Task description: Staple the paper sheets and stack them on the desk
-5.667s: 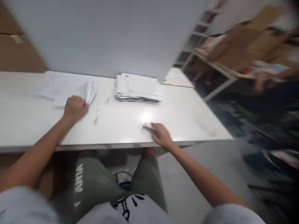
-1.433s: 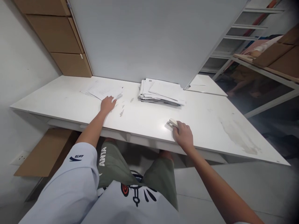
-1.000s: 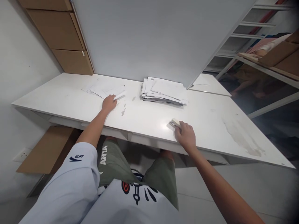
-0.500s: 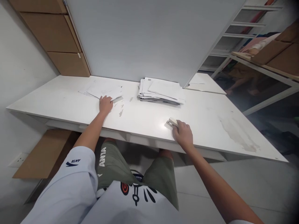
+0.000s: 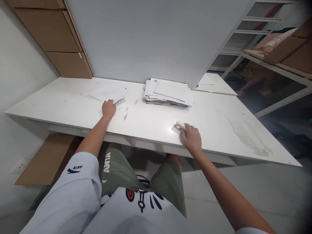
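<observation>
On the left part of the white table (image 5: 156, 122) lie a few loose sheets of paper (image 5: 104, 91), slightly fanned. My left hand (image 5: 109, 109) is at their near edge, fingers curled and closed on a corner; the fingertips are partly hidden. A small cream and silver stapler (image 5: 179, 126) is in my right hand (image 5: 192, 139), close to the table's front edge. Its metal jaw points left and away from me, and my fingers wrap round its rear part. Between and beyond both hands rests a thick, uneven stack of papers (image 5: 168, 93).
Brown cardboard boxes (image 5: 64, 32) are piled at the back left against a grey panel (image 5: 156, 39). Below the table on the left is an open cardboard box (image 5: 48, 159). A white-framed rack (image 5: 275, 66) holding cardboard stands at the right. Worn patches mark the tabletop.
The view has shifted slightly. My left hand stays at the edge of the loose sheets, whose near corner looks a little flatter. My right hand keeps the stapler in the same place.
</observation>
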The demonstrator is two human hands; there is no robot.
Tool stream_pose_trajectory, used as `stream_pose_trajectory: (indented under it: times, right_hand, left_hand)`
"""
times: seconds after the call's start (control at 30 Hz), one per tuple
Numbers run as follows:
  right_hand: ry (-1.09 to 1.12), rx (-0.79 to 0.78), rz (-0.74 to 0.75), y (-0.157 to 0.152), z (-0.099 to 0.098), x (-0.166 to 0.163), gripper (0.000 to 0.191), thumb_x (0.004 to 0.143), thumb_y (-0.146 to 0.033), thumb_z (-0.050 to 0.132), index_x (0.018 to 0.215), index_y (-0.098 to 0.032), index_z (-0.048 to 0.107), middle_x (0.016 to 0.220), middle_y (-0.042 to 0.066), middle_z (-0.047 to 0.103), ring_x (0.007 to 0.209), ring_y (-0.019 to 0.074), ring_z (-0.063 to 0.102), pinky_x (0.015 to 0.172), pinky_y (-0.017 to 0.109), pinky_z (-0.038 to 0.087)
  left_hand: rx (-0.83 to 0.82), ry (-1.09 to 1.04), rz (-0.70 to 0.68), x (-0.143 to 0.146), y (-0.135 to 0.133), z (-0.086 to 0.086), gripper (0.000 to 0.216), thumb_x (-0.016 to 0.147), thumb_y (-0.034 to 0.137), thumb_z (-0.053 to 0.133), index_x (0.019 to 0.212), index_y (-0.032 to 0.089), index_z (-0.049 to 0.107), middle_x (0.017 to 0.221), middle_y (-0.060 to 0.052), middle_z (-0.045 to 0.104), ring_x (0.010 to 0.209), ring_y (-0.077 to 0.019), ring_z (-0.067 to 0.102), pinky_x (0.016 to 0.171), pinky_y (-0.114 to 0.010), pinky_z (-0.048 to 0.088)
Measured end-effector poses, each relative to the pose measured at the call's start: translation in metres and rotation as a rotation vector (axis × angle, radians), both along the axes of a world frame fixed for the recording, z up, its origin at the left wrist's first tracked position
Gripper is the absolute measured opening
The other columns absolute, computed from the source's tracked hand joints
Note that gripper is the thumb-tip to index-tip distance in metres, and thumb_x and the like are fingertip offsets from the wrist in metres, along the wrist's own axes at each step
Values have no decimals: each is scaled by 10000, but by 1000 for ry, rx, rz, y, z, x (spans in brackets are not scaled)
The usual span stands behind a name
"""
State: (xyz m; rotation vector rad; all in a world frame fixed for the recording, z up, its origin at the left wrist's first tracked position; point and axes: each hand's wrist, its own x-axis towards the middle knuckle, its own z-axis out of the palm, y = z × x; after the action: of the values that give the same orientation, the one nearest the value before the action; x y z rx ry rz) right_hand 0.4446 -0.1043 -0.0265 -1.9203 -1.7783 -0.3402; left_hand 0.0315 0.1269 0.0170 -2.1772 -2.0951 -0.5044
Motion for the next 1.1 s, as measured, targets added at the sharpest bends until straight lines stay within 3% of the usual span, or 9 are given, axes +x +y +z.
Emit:
stream_pose_trajectory:
  times: [0.17,0.3,0.53,0.8,1.1]
  right_hand:
    - [10,-21,-5,0,0,0,345,918,-258,408,1209,-150,558,983,144,635,860,299,520,776,420,447]
    - [-4,-22,-14,0,0,0,344,916,-252,412,1212,-154,556,978,133,636,859,294,528,779,412,449]
    - [2,-11,-10,-1,0,0,347,921,-253,407,1214,-147,560,969,135,635,857,295,525,776,421,453]
    - [27,-1,-4,-1,0,0,355,917,-248,407,1220,-156,566,974,136,632,852,294,524,786,439,455]
    - [23,5,-4,0,-1,0,334,915,-264,406,1198,-173,558,965,129,625,850,294,523,783,424,444]
  left_hand:
    - [19,-61,-10,-2,2,-3,506,878,139,354,1326,109,588,1306,-169,618,1244,-337,514,1034,-447,398]
    - [27,-74,43,-3,2,-3,447,887,178,380,1254,131,630,1181,-181,661,1141,-336,579,954,-428,444]
    - [34,-64,68,-3,2,-1,391,895,206,388,1179,155,651,1131,-156,678,1112,-306,590,924,-389,435]
    - [49,-73,216,-4,-2,4,376,919,263,373,1075,124,685,1021,-193,698,1048,-334,614,916,-438,406]
    - [57,-51,253,-4,-6,13,347,938,263,363,1070,140,659,1005,-173,705,983,-319,628,882,-419,406]
